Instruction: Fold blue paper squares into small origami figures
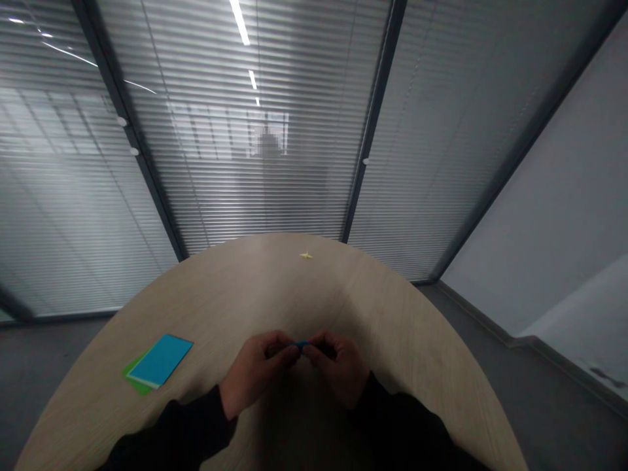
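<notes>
Black sleeves (171, 435) up front, left hand (255, 373) and right hand (341, 366) together. What's pinched there?

Small blue strip (300, 344), held between both hands above the wooden table (353, 307). Keep that pinch short and tight so it won't wobble.

A small blue strip (300, 344) sits at lower centre of the frame, lying roughly level, pinched between the left hand (258, 373) and right hand (338, 367). Both ends are hidden by the hands; only its narrow middle shows.
</notes>
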A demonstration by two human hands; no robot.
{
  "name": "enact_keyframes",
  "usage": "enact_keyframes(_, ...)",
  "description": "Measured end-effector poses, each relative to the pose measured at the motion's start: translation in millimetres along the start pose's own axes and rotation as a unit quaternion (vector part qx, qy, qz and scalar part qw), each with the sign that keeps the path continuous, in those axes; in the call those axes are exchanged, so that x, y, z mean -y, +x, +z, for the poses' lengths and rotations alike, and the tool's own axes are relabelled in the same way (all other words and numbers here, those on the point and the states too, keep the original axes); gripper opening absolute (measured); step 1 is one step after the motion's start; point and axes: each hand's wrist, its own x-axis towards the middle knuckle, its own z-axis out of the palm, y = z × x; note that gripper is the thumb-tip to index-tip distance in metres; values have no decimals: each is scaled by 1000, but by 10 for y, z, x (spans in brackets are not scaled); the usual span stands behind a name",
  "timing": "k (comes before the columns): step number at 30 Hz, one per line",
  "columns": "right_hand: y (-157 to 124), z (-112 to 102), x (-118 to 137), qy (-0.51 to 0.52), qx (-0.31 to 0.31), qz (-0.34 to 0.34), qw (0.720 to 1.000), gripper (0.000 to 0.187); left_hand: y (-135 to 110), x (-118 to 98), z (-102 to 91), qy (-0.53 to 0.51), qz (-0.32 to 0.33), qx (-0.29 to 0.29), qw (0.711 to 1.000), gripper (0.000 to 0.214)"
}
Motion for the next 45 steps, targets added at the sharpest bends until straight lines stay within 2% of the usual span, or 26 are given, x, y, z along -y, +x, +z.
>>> enact_keyframes(4, 19, -5, -28, 30, -2, 22, 999, 24, 10, 9, 1, -49, 12, 10, 999, 32)
enact_keyframes(7, 20, -10, -22, 52, -3, 23, 998, 24, 5, -3, 1, -36, 2, 23, 999, 25)
enact_keyframes(12, -1, 9, -10, 49, 0, 0, 999, 20, -11, -25, -3, -25, -13, 11, 1000, 22)
enact_keyframes(20, 11, 16, -57, -15, -36, -113, 993, 7, 14, 46, 6, -42, 14, 3, 999, 21)
enact_keyframes(24, 8, -16, -43, -34, -66, -230, 970, 5, 21, 49, -10, -108, 14, 18, 994, 39)
enact_keyframes(28, -4, -54, -5, -76, -91, -301, 946, 13, 13, 34, -46, -125, 12, 36, 991, 30)
enact_keyframes(34, -8, -58, 15, -75, -93, -303, 945, 15, -8, 4, -57, -145, -13, 12, 989, 26)
enact_keyframes(38, -18, -48, 31, -73, -88, -284, 952, 15, -9, 24, -32, -165, -6, -1, 986, 29)
enact_keyframes(41, -29, -49, 40, -79, -96, -269, 955, 14, -8, 47, -3, -195, 8, 8, 981, 35)
enact_keyframes(45, -31, -49, 43, -80, -107, -266, 955, 13, -7, 68, 17, -178, 13, 23, 984, 26)
